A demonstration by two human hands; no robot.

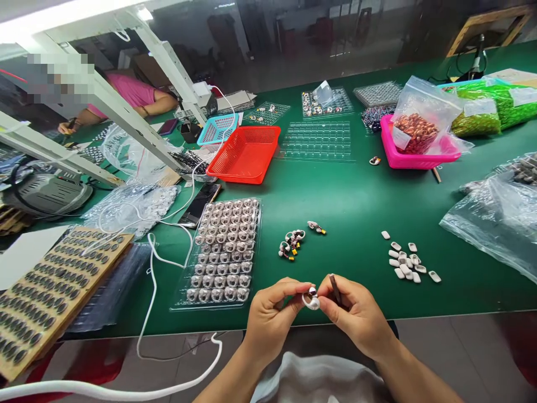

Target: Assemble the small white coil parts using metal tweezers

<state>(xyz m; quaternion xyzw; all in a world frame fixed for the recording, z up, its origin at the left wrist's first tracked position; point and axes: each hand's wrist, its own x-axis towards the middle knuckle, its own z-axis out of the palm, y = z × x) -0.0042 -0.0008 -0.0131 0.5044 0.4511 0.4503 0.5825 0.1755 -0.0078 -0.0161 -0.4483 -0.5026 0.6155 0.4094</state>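
Near the front edge of the green table, my left hand pinches a small white curved part between thumb and fingertips. My right hand touches the same part from the right with thumb and forefinger, and a thin dark tool is held in its fingers. Beyond my hands lie several white ring-shaped parts with yellow and dark bits, one of them a little apart. Several small white caps are scattered to the right of my right hand.
A filled clear tray stands left of my hands, beside a phone and white cable. Farther back are a red basket, a pink basket and clear trays. Plastic bags lie right. Another person's arm rests back left.
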